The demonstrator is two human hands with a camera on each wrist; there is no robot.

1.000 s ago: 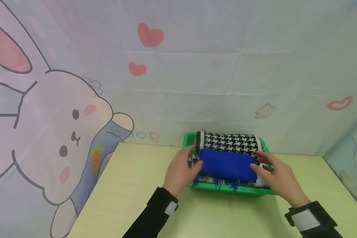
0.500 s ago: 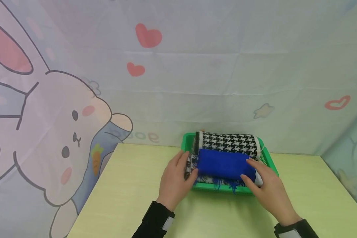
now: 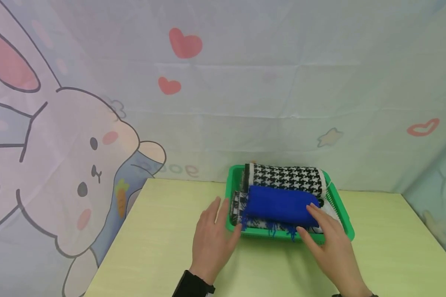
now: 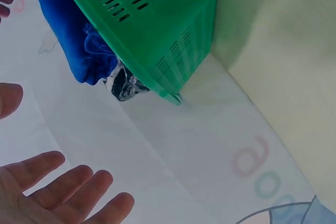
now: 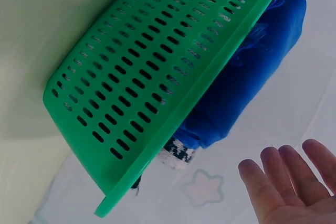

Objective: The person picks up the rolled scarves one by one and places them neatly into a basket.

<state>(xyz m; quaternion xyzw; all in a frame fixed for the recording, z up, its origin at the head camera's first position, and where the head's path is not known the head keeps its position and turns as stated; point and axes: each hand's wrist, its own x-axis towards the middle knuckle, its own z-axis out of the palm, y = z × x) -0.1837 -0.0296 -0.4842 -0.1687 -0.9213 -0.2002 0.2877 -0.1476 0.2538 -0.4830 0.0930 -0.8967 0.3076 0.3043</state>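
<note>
A green plastic basket (image 3: 282, 235) holds folded fabrics. On top, toward the front, lies a blue fringed scarf (image 3: 278, 204), its fringe hanging near the front rim. Behind it is a rolled black-and-white houndstooth scarf (image 3: 288, 177), and more patterned fabric (image 3: 238, 204) shows beneath at the left. My left hand (image 3: 212, 243) is beside the basket's front left corner, fingers extended and holding nothing; in the left wrist view the fingers are apart from the basket. My right hand (image 3: 330, 243) is at the front right, fingers spread, apart from the blue scarf in the right wrist view.
The basket stands on a pale yellow-green table (image 3: 163, 214) near its back edge. A cloth backdrop (image 3: 245, 103) with a rabbit (image 3: 93, 165) and hearts hangs behind it.
Both hands have drawn back toward the near side, the left away from the basket's left end and the right off its right end. The basket and fabrics look unmoved.
</note>
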